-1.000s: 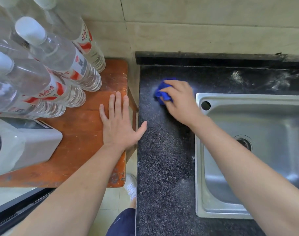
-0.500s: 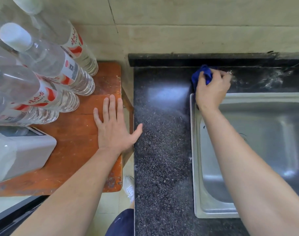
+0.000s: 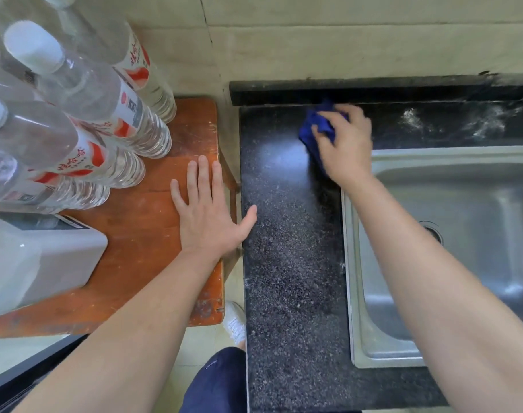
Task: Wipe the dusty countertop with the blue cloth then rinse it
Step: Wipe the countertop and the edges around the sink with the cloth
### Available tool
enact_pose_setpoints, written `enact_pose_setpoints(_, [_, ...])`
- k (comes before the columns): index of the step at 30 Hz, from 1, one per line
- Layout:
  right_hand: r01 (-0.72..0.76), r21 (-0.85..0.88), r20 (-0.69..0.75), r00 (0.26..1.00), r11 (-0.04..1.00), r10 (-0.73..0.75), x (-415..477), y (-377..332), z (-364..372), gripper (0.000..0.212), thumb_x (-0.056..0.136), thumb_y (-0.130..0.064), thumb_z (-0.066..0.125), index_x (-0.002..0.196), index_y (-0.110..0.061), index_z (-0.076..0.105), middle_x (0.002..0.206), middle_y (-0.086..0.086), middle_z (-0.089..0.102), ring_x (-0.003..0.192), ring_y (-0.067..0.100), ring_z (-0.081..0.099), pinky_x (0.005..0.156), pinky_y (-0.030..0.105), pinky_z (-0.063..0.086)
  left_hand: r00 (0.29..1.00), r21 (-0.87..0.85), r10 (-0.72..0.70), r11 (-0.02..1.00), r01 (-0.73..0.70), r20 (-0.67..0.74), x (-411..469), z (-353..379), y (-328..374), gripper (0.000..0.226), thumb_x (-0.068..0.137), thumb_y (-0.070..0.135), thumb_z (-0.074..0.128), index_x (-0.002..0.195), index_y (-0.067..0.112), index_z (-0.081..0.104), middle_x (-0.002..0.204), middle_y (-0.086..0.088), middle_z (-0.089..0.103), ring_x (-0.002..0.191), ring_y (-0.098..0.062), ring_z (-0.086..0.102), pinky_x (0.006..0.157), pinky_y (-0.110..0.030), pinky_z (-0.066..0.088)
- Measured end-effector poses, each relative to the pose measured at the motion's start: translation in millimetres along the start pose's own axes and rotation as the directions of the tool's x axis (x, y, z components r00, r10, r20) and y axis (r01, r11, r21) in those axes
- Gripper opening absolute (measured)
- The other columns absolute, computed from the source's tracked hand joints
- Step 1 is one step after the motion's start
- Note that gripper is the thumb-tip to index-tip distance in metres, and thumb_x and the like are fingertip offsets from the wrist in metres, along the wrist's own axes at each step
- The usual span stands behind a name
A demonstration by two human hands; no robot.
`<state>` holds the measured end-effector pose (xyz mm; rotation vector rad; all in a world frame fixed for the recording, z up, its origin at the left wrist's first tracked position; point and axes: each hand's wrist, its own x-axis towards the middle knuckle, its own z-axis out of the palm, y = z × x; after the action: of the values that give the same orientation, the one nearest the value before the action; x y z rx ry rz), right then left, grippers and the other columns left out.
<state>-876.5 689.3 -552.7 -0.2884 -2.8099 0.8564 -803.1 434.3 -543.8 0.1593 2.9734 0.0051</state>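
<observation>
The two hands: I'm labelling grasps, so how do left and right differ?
The left hand lies flat, fingers straight, on the worn orange wooden table, holding nothing. The right hand curls round the crumpled blue cloth on the black speckled stone countertop. Both are bare, palms down.

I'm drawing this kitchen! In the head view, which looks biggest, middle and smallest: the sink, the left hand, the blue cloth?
Largest: sink.
Then: left hand.
Smallest: blue cloth, partly hidden under the right hand.

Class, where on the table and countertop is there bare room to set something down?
Free: the countertop strip between wooden table and sink, nearer than the right hand and blue cloth; the table between left hand and white appliance. Crowded: bottles fill the table's far left.
</observation>
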Motion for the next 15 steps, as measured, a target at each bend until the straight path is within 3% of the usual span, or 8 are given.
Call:
enact_pose_setpoints(3, [0.03,-0.138,0.016,0.999,0.99,-0.028,-35,13,-8,0.039,0.092,-0.029,0.059,0.129,-0.017,0.064,0.138,0.02,0.05,0.112,0.043,0.05,0.098,0.042,0.04,1.0,-0.027,0.01,1.0,-0.01,0.003,-1,0,0,0.101,0.083,0.077,0.031,0.157,0.011,0.009,0.165,-0.011,0.003,0.153,-0.028,-0.001,0.119,-0.06,0.005])
enact_pose_setpoints(7, [0.095,-0.12,0.053,0.995,0.988,-0.089,-110,-23,6,0.041,0.092,-0.024,0.059,0.132,-0.016,0.062,0.136,0.021,0.05,0.114,0.04,0.048,0.1,0.042,0.038,1.0,-0.075,0.021,0.997,-0.022,-0.005,0,3,-4,0.087,0.09,0.066,0.028,0.156,0.012,0.013,0.165,-0.011,0.004,0.152,-0.027,-0.001,0.119,-0.061,0.005])
enact_pose_setpoints(12, [0.212,-0.051,0.243,0.95,0.976,-0.194,-240,-61,0,0.048,0.088,-0.025,0.061,0.136,-0.019,0.059,0.135,0.018,0.048,0.108,0.039,0.05,0.095,0.048,0.044,0.998,-0.141,0.032,0.989,-0.038,-0.05,-2,4,-7,0.078,0.094,0.057,0.028,0.155,0.01,0.02,0.165,-0.012,0.011,0.152,-0.028,0.006,0.119,-0.06,0.005])
enact_pose_setpoints(15, [0.313,-0.041,0.404,0.874,0.949,-0.271,-290,-76,-2,0.049,0.086,-0.03,0.062,0.134,-0.024,0.059,0.136,0.012,0.046,0.108,0.036,0.049,0.09,0.047,0.046,0.998,-0.144,0.044,0.988,-0.05,-0.041,-3,3,-6,0.082,0.093,0.062,0.027,0.155,0.01,0.02,0.164,-0.014,0.012,0.152,-0.03,0.007,0.118,-0.061,0.006])
